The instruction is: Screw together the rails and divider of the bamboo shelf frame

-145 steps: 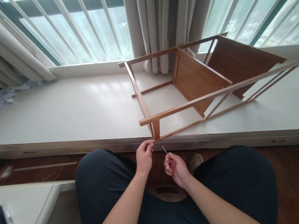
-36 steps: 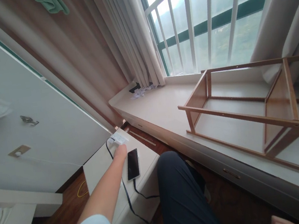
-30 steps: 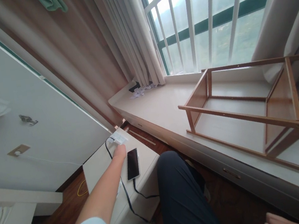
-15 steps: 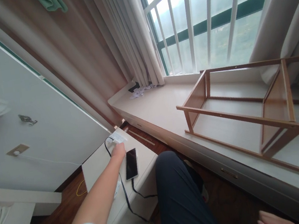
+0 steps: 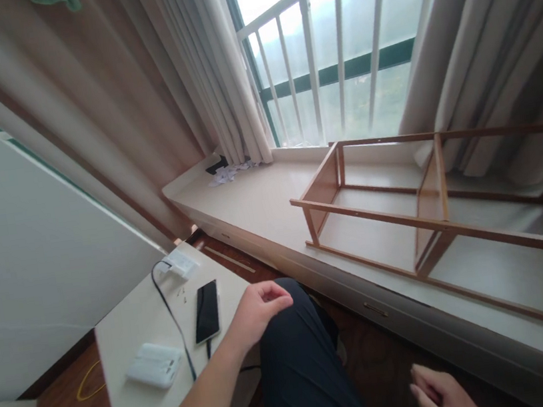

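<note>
My left hand (image 5: 260, 307) is over my left knee, thumb and fingers pinched together; whatever it may hold is too small or hidden to name. Behind it on the white table (image 5: 121, 322) lie a few tiny pieces of hardware (image 5: 182, 295) and a phone (image 5: 207, 312) with a cable plugged in. A clear plastic packet (image 5: 179, 265) sits at the table's far end. Low at the right, my right hand (image 5: 442, 394) is closed with curled fingers, its inside hidden. A brown wooden shelf frame (image 5: 373, 206) lies on its side upon the window ledge, apart from both hands.
A white power bank-like block (image 5: 153, 366) rests on the table near a black cable (image 5: 175, 325). The long window ledge (image 5: 250, 196) has drawers below it. Scraps of paper (image 5: 231, 172) lie by the curtain (image 5: 227, 68). A yellow cord (image 5: 82, 382) is on the floor.
My left hand has come back from the table's far end to above my knee. My right hand has risen further into view. The view has swung to the right.
</note>
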A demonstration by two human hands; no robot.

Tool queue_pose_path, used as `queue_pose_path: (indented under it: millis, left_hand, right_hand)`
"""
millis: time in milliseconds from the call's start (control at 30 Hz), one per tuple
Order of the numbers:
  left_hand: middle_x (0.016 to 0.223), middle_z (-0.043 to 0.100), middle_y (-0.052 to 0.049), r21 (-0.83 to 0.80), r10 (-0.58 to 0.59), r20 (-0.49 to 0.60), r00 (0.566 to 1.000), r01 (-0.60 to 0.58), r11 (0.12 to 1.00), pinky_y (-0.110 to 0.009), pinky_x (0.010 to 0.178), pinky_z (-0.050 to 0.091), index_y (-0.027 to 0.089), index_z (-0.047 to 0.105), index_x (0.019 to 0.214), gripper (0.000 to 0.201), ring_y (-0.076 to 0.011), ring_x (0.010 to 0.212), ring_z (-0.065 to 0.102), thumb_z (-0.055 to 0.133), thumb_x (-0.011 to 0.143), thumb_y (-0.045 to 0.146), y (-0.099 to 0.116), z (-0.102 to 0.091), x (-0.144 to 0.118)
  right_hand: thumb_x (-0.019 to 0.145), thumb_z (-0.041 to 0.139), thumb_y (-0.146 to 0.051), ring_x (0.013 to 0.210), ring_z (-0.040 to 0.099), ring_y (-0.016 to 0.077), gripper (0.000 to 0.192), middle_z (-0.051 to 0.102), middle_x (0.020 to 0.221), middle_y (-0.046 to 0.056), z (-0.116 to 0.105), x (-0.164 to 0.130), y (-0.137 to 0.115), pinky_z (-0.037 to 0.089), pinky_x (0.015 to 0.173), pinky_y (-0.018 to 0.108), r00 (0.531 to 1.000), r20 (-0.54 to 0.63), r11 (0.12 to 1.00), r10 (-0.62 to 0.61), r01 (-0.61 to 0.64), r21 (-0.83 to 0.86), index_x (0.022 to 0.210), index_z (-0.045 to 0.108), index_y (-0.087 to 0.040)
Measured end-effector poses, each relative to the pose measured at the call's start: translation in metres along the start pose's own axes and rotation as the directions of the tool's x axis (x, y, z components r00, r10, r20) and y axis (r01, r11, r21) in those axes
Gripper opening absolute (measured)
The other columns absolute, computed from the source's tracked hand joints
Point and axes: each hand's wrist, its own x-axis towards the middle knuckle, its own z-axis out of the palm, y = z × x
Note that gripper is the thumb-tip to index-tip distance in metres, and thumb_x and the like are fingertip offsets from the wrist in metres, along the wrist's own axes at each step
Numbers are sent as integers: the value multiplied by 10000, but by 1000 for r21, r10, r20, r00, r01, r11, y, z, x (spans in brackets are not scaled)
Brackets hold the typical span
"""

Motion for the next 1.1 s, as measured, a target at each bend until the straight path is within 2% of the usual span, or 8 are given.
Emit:
queue_pose_path:
  millis: [67, 167, 300, 433, 600, 733, 933, 1100]
  left_hand:
    - [737, 665, -25, -205, 3, 144, 990, 27, 978, -252, 649, 412, 162, 714, 783, 315, -153, 698, 560, 799, 760, 464, 6, 45, -10]
    - [688, 624, -22, -354, 38, 313, 949, 80, 932, -244, 617, 357, 149, 699, 733, 380, -134, 653, 503, 848, 722, 498, 10, 107, -16]
    - [635, 565, -10, -463, 102, 426, 899, 119, 878, -240, 583, 297, 142, 700, 707, 452, -109, 586, 431, 886, 669, 552, 31, 166, -12]
    - [614, 538, -5, -473, 222, 490, 843, 43, 880, -237, 586, 283, 148, 723, 691, 436, -106, 589, 415, 895, 662, 547, 81, 188, -6]
    - [655, 604, -22, -484, 339, 564, 753, -31, 874, -248, 630, 358, 181, 721, 663, 388, -131, 632, 476, 902, 659, 523, 150, 206, -2]
    - [652, 624, -29, -480, 386, 579, 719, -83, 873, -267, 647, 389, 198, 719, 645, 375, -159, 655, 509, 914, 629, 518, 197, 236, 2]
    - [666, 641, -31, -457, 455, 544, 706, -205, 865, -289, 663, 401, 200, 752, 687, 370, -170, 672, 515, 908, 638, 532, 253, 286, 11]
    - [714, 668, -43, -386, 501, 604, 620, -323, 864, -286, 643, 426, 197, 770, 762, 364, -174, 679, 554, 853, 729, 549, 288, 314, 20]
  right_hand:
    - [895, 504, -472, 588, 397, 144, 386, 406, 618, -25, -3, -1, -13, 333, 583, 268, 994, -103, 998, 38, -32, 53, 660, 311, -235]
    - [881, 572, -415, 604, 382, 131, 327, 391, 647, -48, -13, -5, -33, 308, 591, 260, 963, -252, 988, 98, -63, 140, 710, 362, -233]
    - [889, 649, -478, 572, 342, 113, 285, 390, 632, -76, -42, -18, -64, 276, 553, 244, 911, -392, 961, 126, -14, 277, 867, 530, -219]
    - [888, 706, -531, 533, 308, 95, 345, 363, 599, -93, -81, -35, -102, 261, 525, 237, 859, -512, 965, 14, 124, 233, 1006, 656, -211]
    - [962, 642, -494, 499, 334, 87, 300, 396, 565, -79, -137, -44, -131, 275, 502, 232, 730, -671, 953, -135, 280, 113, 949, 717, -203]
    - [965, 632, -504, 509, 392, 104, 342, 480, 570, -49, -179, -48, -126, 313, 507, 240, 611, -778, 944, -146, 321, 75, 856, 705, -188]
    - [947, 656, -520, 541, 455, 119, 351, 572, 615, -21, -229, -54, -104, 361, 513, 238, 516, -848, 906, -118, 407, 121, 877, 723, -183]
    - [941, 684, -479, 518, 473, 116, 308, 581, 593, -27, -253, -60, -85, 372, 499, 232, 417, -906, 891, -72, 435, 129, 861, 725, -184]
